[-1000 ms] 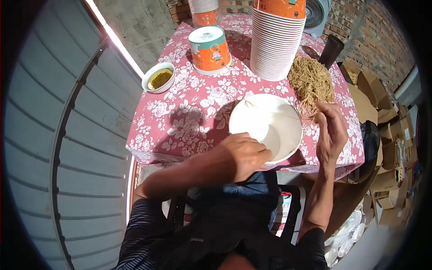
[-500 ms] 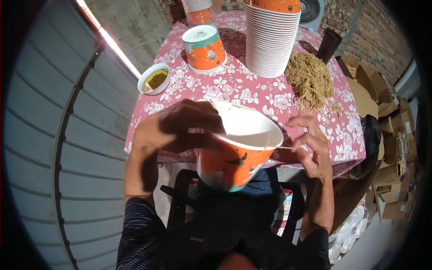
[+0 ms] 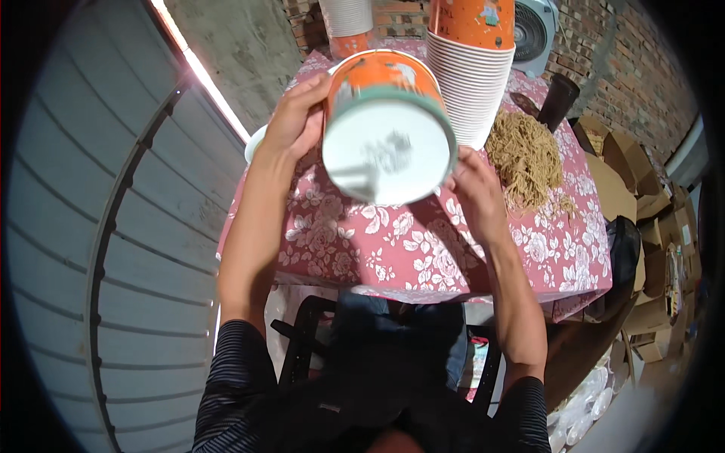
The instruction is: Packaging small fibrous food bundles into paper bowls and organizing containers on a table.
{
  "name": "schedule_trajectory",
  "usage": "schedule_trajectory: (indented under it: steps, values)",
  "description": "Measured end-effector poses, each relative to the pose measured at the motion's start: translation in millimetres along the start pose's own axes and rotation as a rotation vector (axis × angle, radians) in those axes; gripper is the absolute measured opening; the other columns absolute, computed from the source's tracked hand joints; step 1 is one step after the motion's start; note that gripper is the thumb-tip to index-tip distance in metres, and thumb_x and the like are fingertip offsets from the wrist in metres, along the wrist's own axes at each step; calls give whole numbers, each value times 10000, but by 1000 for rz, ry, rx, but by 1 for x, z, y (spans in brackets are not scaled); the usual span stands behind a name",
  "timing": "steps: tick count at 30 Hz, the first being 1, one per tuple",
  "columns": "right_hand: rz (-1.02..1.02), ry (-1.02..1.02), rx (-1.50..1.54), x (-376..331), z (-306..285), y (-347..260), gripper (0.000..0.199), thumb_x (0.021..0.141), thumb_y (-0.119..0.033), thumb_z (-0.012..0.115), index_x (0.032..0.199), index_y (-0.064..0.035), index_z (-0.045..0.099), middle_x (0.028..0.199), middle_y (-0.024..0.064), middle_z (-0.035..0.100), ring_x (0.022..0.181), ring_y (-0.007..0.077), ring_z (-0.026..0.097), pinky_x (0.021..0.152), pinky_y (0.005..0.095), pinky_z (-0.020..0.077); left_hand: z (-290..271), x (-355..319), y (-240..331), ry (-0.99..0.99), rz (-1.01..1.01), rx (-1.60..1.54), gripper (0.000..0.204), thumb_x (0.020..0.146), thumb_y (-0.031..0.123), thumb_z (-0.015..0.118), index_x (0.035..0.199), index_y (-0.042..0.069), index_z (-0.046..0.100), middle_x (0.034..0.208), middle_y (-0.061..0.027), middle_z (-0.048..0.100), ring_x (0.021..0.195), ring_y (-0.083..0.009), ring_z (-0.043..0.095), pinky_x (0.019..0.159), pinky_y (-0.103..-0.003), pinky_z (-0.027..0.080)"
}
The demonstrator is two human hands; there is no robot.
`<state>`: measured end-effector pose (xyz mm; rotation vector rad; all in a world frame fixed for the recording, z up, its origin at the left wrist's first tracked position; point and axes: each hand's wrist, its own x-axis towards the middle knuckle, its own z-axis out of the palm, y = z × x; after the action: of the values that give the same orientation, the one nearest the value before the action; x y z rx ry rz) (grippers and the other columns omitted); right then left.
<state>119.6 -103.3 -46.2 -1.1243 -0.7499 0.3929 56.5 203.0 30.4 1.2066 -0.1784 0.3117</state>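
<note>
Nearest: orange-and-green bucket [image 3: 389, 136], upper centre of frame, tipped with its round white base toward the viewer, between both hands; whether it touches the bench [image 3: 377, 260] cannot be told. Left hand [image 3: 300, 113] wraps the side wall, fingers laid along it; right hand [image 3: 477, 185] has fingers curled at the lower right base edge, pinch or mere touch unclear. Judged light and rather slippery, coated paperboard, stiff at rim and base, wall likely to dent; best held on opposite sides near the rim. Beyond: heap of tan strands [image 3: 525, 162], tangled, probably soft, right of centre; bucket stack [image 3: 468, 83], close-nested white rims. Farthest: grey fan [image 3: 531, 38], rough brick wall [image 3: 612, 68], upper right
</note>
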Motion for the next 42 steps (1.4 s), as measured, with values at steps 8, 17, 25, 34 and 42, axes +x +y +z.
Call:
schedule_trajectory:
  steps: [8, 17, 25, 34, 42]
  values:
    - [37, 169, -290, 133, 41, -5, 641, 955, -589, 691, 1088, 38, 664, 807, 78, 663, 655, 97, 560, 625, 256, 496, -47, 86, -4, 409, 36, 31, 389, 1041, 218, 602, 1320, -53, 627, 1251, -129, 704, 1115, -159, 684, 946, -293, 564]
    - [303, 335, -400, 225, 42, 47, 746, 916, -655, 660, 825, 84, 703, 737, 140, 682, 601, 207, 687, 589, 341, 562, -51, 99, -12, 485, 871, 1270, 407, 978, 278, 640, 1307, 40, 653, 1317, -194, 647, 1249, -388, 592, 1086, -439, 449]
    - [200, 40, -283, 144, 30, 68, 355, 1021, -317, 689, 871, 4, 683, 763, 38, 681, 644, 90, 606, 587, 266, 486, -71, 103, -64, 90, 642, 1681, 341, 1022, 283, 570, 1287, 98, 678, 1304, -124, 675, 1234, -334, 604, 1054, -467, 443]
    - [142, 68, -605, 51, -13, 21, 254, 1034, -185, 624, 1098, 35, 735, 903, 130, 748, 773, 136, 686, 683, 325, 565, -46, 120, -61, 195, 357, 1455, 549, 993, 351, 646, 1417, 15, 550, 1406, -235, 604, 1293, -397, 583, 1072, -484, 459]
    - [-418, 703, -862, 113, -85, -36, 657, 939, -362, 737, 1353, 119, 569, 1335, 310, 604, 1222, 378, 609, 1022, 471, 497, 92, 191, -11, 33, 210, 877, 669, 1018, 528, 581, 1329, -64, 593, 1348, -203, 631, 1192, -270, 636, 1016, -409, 498]
